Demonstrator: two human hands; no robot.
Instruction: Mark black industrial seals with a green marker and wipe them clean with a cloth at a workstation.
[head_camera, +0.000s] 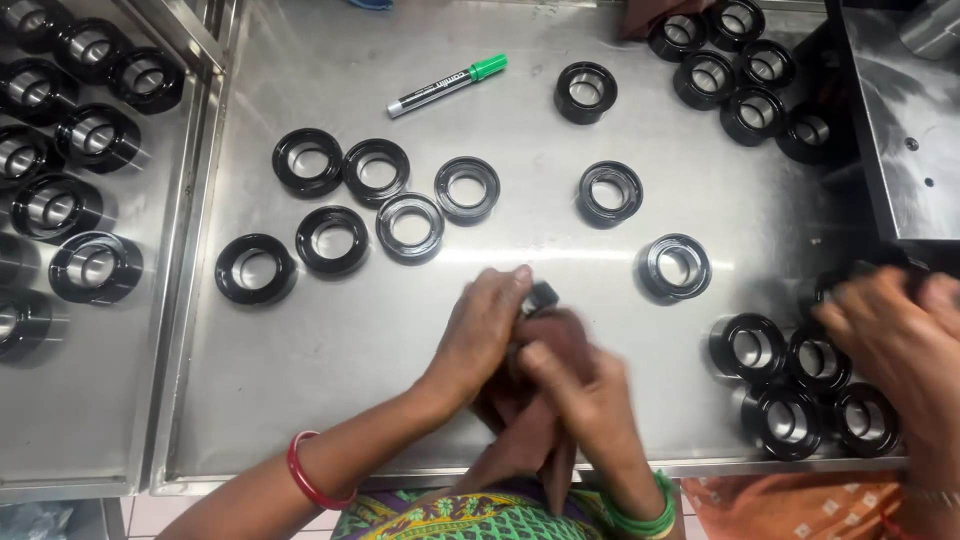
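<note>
Centrally, both hands' fingers close on one black ring (541, 295) and brown cloth (540, 420), below a green-capped marker (446, 85).

Rings (370, 205) lie on the table (330, 350), marker (447, 85) behind them.

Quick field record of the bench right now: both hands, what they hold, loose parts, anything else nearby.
left hand: grips a black ring, only partly visible
right hand: pressed to a brown cloth at the ring; blurred
loose rings: spread flat on the steel table
marker: green cap, lying at the far side
left tray: more black rings
co-worker's hand: over rings at the right edge
</note>
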